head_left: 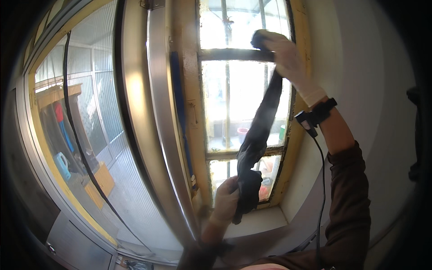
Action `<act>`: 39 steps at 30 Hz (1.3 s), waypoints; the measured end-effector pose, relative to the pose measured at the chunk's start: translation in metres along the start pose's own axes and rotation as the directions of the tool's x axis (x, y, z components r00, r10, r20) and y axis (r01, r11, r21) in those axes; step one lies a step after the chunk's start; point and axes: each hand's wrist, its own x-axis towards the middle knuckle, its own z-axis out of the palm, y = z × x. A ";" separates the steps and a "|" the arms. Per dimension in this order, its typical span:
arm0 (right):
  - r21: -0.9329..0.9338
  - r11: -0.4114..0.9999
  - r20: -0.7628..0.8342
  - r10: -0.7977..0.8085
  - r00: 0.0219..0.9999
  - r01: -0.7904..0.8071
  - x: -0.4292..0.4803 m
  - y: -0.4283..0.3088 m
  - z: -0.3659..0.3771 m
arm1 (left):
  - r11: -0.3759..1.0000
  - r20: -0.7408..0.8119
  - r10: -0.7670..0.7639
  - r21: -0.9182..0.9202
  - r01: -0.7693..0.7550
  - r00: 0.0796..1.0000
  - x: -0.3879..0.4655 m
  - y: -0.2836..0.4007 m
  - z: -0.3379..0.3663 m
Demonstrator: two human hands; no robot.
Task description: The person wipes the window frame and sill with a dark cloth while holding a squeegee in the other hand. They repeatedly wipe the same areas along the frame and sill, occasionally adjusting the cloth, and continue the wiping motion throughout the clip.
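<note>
A long black cloth (258,135) stretches on a slant between my two gloved hands, in front of a paned window (248,55). Raised at the upper right, my right hand (283,50) grips the cloth's bunched upper end near the window's upper crossbar. Whether it touches the glass there I cannot tell. Lower down, my left hand (224,200) holds the thick, gathered lower part of the same cloth, above the window sill (260,221). Both hands wear pale thin gloves. Strong light behind the cloth hides its details.
A black wrist device (319,113) with a dangling cable (322,162) is on my right forearm. Left of the window stand a metal door frame (138,101) and a screen panel (91,135). A blue strip (180,111) hangs between them and the window. A white wall (354,84) bounds the right.
</note>
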 end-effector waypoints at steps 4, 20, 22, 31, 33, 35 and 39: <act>-0.065 0.969 -0.035 0.237 0.971 -0.239 -0.011 0.007 -0.019 | 0.988 -0.094 0.079 0.144 -0.065 0.992 -0.002 0.004 0.002; -0.376 0.910 -0.185 0.109 0.977 -0.173 0.113 0.054 0.013 | 0.996 -0.096 0.066 0.067 -0.060 0.993 0.021 0.012 0.011; -0.356 0.911 -0.145 0.167 0.975 -0.209 0.122 0.054 0.015 | 0.998 -0.130 0.061 0.002 -0.062 0.990 0.022 0.014 0.015; -0.251 0.957 -0.149 0.107 0.983 -0.142 0.017 -0.015 0.010 | 0.986 -0.086 -0.083 0.136 0.095 0.993 0.024 0.001 0.001; -0.293 0.953 -0.223 0.005 0.975 -0.072 0.031 -0.003 0.007 | 0.994 -0.063 -0.013 0.110 0.020 0.998 0.031 0.001 0.007; -0.382 0.916 -0.192 0.045 0.980 -0.117 0.062 0.019 0.003 | 0.991 -0.083 0.004 0.136 0.007 0.997 0.036 0.007 0.016; -0.789 0.606 0.308 0.245 0.919 0.103 0.130 0.068 -0.010 | 0.977 -0.099 0.065 0.208 -0.043 0.993 0.049 0.027 0.037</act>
